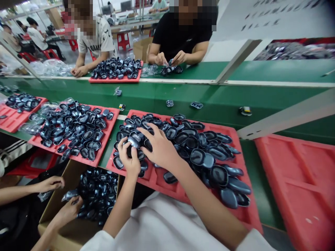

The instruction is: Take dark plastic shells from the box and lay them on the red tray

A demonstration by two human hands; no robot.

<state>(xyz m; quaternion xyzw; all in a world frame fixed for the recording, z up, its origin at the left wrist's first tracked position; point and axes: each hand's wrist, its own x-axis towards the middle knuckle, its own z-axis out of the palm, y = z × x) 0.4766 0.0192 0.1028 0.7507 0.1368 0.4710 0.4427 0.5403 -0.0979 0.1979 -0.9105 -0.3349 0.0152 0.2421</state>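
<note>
My left hand (128, 157) curls its thumb and fingers around a glossy dark blue-grey plastic shell (134, 138), a small rounded oval piece. Just to its right, my right hand (160, 145) is spread with fingers apart, its fingertips close to that shell and over the pile. Beneath both hands lies a red tray (159, 181) heaped with similar dark shells (197, 157), some hollow side up, others turned over. My right palm and forearm hide part of the heap.
Left of me is another red tray (106, 139) of shells, above a cardboard box (56, 205) holding more. A co-worker's hand (66, 212) holds a shell there. A green conveyor (157, 91) carries a few small parts. A metal post (288, 113) and red tray (300, 184) stand right.
</note>
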